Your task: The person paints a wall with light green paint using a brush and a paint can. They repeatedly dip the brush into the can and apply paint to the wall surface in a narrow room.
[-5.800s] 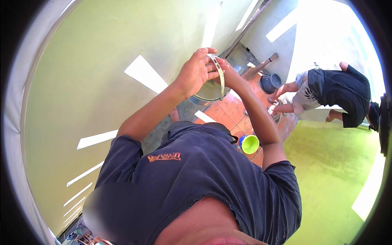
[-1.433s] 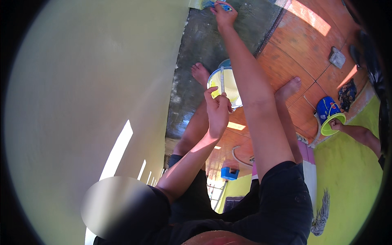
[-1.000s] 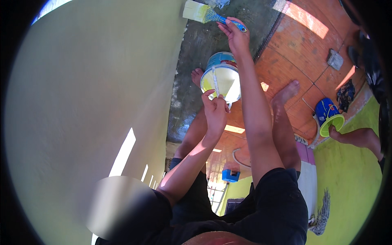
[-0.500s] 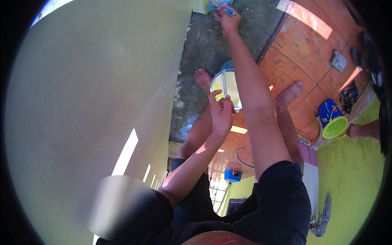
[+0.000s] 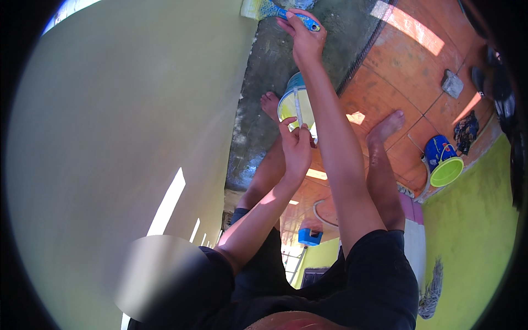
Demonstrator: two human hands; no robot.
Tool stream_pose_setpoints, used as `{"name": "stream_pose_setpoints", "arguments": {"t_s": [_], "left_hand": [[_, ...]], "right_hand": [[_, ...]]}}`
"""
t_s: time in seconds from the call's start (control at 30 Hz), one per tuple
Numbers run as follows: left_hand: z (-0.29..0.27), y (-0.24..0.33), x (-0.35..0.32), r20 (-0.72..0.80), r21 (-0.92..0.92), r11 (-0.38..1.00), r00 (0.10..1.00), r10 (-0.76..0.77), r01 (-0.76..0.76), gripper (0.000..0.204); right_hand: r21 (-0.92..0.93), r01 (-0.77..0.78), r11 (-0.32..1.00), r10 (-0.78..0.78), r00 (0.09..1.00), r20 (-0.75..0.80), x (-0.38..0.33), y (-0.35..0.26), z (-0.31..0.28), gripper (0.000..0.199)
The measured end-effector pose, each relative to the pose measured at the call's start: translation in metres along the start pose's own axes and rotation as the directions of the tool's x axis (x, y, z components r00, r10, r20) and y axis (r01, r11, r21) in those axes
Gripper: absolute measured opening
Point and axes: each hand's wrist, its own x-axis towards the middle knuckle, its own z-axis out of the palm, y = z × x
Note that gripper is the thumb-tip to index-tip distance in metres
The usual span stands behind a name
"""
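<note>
A paintbrush (image 5: pixel 280 13) with a blue, paint-spotted handle is gripped in my right hand (image 5: pixel 308 38), at the top of the view. Its pale yellow, paint-coated bristles are at the foot of the pale wall (image 5: pixel 137 110). Between my legs is a paint bucket (image 5: pixel 287 107) with pale yellow paint inside. A flat whitish stick (image 5: pixel 298 104) lies across its opening. My left hand (image 5: pixel 297 151) is closed at the bucket's near rim, around the stick's lower end. My right forearm hides part of the bucket.
A dark grey strip of floor (image 5: pixel 258 71) runs along the wall, beside orange tiles (image 5: pixel 396 82). On the right are a grey stone block (image 5: pixel 452 84), a crumpled dark bag (image 5: pixel 466 132) and a blue bucket with a lime-green inside (image 5: pixel 446 171). A mop head (image 5: pixel 432 291) is at lower right.
My right hand has moved the paintbrush left, and its bristles now reach the wall's edge. Another person's hand beside the lime-green-lined bucket has gone from view. My left hand has barely moved.
</note>
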Motion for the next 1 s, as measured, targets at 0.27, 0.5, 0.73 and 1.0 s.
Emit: {"name": "stream_pose_setpoints", "arguments": {"t_s": [0.27, 0.5, 0.73, 1.0], "left_hand": [[0.007, 0.002, 0.004, -0.043, -0.04, 0.999, 0.999, -0.002, 0.0, 0.029], [0.009, 0.0, 0.005, -0.005, 0.02, 1.0, 1.0, -0.022, 0.022, 0.029], [0.006, -0.018, 0.007, -0.02, 0.016, 1.0, 1.0, 0.016, -0.016, 0.032], [0.003, -0.032, 0.013, -0.049, 0.37, 0.91, 0.974, 0.221, -0.188, 0.031]], "right_hand": [[0.247, -0.075, 0.966, -0.015, 0.939, 0.344, -0.082, -0.111, 0.05, 0.015], [0.134, -0.046, 0.99, 0.026, 0.989, 0.143, -0.01, -0.03, 0.004, 0.018], [-0.067, 0.041, 0.997, -0.04, 0.999, 0.015, 0.001, -0.037, 0.005, 0.014], [0.274, 0.028, 0.961, -0.109, 0.953, 0.284, -0.14, -0.165, 0.117, 0.011]]}}
